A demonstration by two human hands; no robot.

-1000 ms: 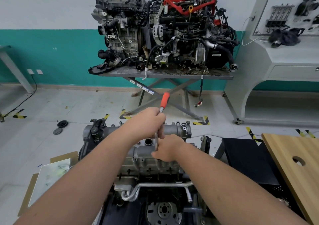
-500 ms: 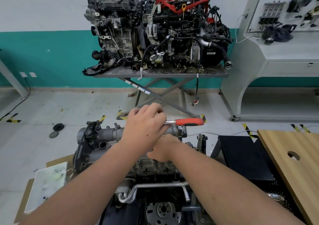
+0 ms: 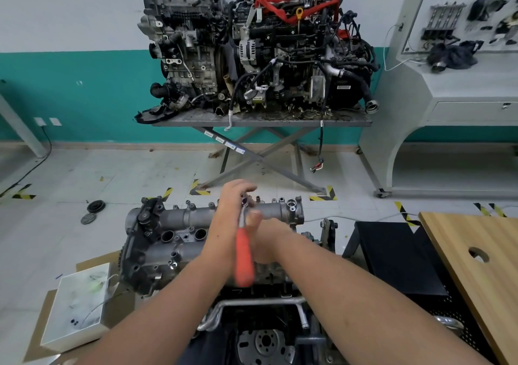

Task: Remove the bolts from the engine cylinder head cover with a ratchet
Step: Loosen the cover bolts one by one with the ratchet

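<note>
We take the grey cast-metal engine cylinder head cover [image 3: 201, 219] as our landmark: a long, ribbed, rough-textured casting with round ports and small bolt bosses along its edges, sitting on the engine directly below us. We judge it heavy, rigid and not at all fragile, so it should not shift under wrench load. To the far right of it lies a pale wooden bench top with a round hole [image 3: 476, 255], smooth and flat.

Over the middle of the cover we hold the ratchet with the orange grip and bright steel shank [image 3: 243, 255]. Its handle, blurred, points back toward us from the cover's far edge, where the chrome head [image 3: 245, 202] sits. We judge the tool stiff and moderately light, the grip likely soft and not slippery, best taken low on the orange part for leverage.

Our left hand [image 3: 234, 205] cups the ratchet head, fingers curled over it. Our right hand [image 3: 266, 238] is just beside the shank; we cannot tell whether it grasps anything.

The bolts themselves are too small to make out.
</note>
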